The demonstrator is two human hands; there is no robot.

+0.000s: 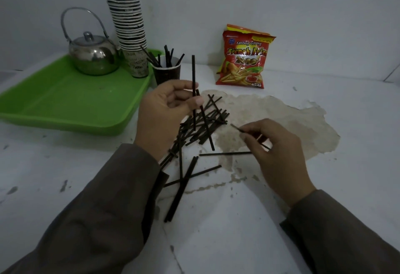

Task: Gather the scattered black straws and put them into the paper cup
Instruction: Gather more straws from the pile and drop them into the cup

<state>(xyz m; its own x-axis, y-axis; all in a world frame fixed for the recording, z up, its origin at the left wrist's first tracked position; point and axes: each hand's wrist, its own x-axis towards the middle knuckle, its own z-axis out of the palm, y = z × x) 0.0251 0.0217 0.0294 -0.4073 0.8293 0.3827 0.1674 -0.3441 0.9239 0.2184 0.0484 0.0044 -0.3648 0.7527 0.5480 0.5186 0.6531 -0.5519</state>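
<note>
The left hand [164, 109] is pinching two upright straws [193, 72] in its fingers; the right hand [275, 146] is gripping another straw [236, 128] beside the pile [194, 131]; the paper cup [166, 74] is standing beyond, toward the surface's far edge.

Your left hand [166, 111] is raised at the centre of the scene, palm turned toward you, thumb and fingers [184, 92] curled closed in a pinch on two straws [193, 72]. Your right hand [275, 150] sits lower and to the right, back of the hand up, fingertips drawn together around another straw [237, 128]. Both forearms reach in from the near edge in dark brown sleeves [97, 219], the left from lower left, the right from lower right.
</note>
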